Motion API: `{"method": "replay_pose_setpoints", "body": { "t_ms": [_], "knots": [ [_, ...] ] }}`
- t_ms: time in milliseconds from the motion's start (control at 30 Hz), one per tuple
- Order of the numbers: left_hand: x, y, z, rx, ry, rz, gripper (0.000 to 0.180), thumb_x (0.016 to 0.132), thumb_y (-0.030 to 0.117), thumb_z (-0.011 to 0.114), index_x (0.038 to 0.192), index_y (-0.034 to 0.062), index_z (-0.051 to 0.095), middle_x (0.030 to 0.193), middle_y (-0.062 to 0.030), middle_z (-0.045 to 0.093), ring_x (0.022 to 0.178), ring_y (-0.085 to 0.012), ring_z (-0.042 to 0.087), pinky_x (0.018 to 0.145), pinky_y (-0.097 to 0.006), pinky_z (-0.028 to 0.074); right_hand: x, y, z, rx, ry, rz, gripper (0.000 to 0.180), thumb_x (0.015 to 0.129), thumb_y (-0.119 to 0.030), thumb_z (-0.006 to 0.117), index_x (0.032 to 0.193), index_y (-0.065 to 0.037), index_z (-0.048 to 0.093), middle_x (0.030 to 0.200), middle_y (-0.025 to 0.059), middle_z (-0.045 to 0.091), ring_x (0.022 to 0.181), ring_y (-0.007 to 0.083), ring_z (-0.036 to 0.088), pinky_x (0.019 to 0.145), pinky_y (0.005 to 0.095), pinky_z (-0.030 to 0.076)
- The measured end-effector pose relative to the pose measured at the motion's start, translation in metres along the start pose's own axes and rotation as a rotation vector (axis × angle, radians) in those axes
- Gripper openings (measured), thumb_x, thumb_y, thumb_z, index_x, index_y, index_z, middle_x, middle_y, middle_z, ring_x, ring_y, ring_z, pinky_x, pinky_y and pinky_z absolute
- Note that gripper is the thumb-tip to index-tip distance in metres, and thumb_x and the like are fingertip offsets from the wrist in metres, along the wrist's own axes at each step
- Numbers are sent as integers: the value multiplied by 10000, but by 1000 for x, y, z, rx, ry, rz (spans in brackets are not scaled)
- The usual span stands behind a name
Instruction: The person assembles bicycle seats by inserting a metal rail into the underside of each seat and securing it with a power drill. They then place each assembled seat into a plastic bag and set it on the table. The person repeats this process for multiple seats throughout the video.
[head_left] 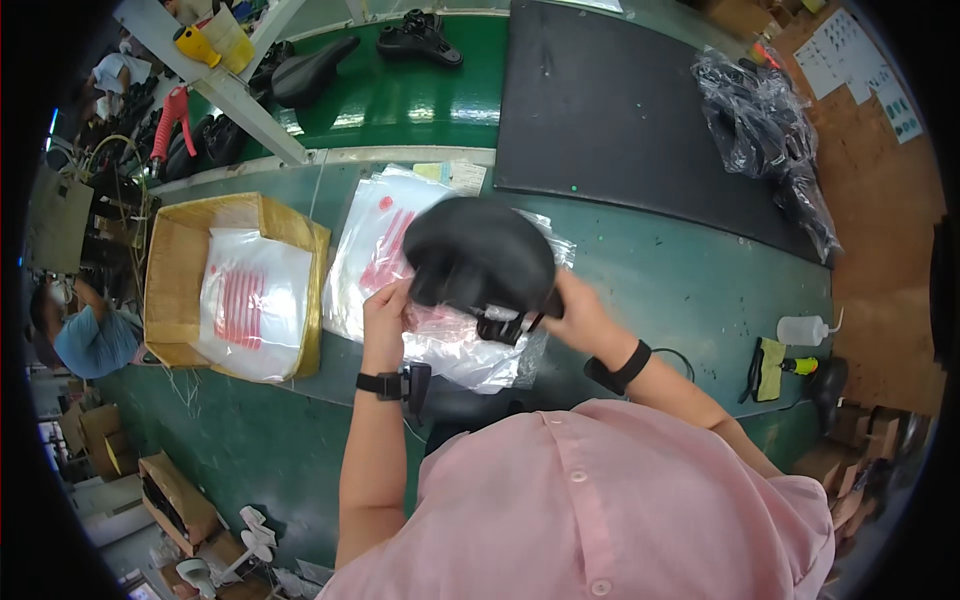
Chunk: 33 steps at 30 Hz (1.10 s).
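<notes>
A black bicycle saddle (480,245) hangs tilted over a stack of clear plastic bags with red print (365,230). My right hand (580,315) is closed on the saddle's right edge, with the thumb side toward me. Close to the saddle's lower left side, my left hand (385,312) has its fingers pinched together. Whether they grip a bag's edge or the saddle itself is hard to see. Below the saddle, a dark clamp-like part (500,328) shows between the hands. Each wrist wears a black strap.
On the left stands a yellow box (165,290) with more printed bags. A black mat (620,110) holds plastic-wrapped saddles (755,120). A white squeeze bottle (800,330) and a yellow-green cloth (768,370) lie right. Saddles (315,72) rest on the green conveyor behind a white frame.
</notes>
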<state>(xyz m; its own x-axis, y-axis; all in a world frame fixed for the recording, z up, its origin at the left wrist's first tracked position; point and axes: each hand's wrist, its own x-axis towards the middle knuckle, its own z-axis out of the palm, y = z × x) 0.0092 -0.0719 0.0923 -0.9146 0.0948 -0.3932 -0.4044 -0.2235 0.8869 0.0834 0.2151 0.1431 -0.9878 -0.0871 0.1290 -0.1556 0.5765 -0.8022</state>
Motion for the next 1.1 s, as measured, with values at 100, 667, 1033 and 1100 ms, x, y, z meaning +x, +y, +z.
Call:
{"method": "replay_pose_setpoints", "body": {
  "t_ms": [100,667,1033,1100],
  "knots": [
    [0,17,24,-15,202,85,207,931,192,572,948,15,678,642,57,528,525,-25,447,490,-194,349,0,-10,13,-246,-164,-232,628,639,-74,760,1202,-77,482,1140,151,561,1015,362,568,819,418,499],
    [-145,32,195,766,-1176,930,327,839,119,552,1160,162,601,803,-10,636,697,-214,619,597,-310,495,1,18,11,823,137,582,634,757,-154,738,1279,77,462,1178,126,585,1032,202,562,911,322,442],
    [-12,-9,22,1045,-359,471,476,822,213,657,1282,132,560,1296,-136,524,1143,-350,482,974,-460,373,136,189,-256,902,1016,376,345,919,-364,576,1059,-56,639,1027,70,651,890,197,632,759,315,516],
    [5,-22,10,1204,-271,432,557,815,274,671,1332,142,513,1392,-166,438,1252,-393,393,1029,-528,305,204,176,-218,611,753,424,292,904,-300,598,1069,-62,637,993,61,652,848,163,624,698,295,513]
  ]
}}
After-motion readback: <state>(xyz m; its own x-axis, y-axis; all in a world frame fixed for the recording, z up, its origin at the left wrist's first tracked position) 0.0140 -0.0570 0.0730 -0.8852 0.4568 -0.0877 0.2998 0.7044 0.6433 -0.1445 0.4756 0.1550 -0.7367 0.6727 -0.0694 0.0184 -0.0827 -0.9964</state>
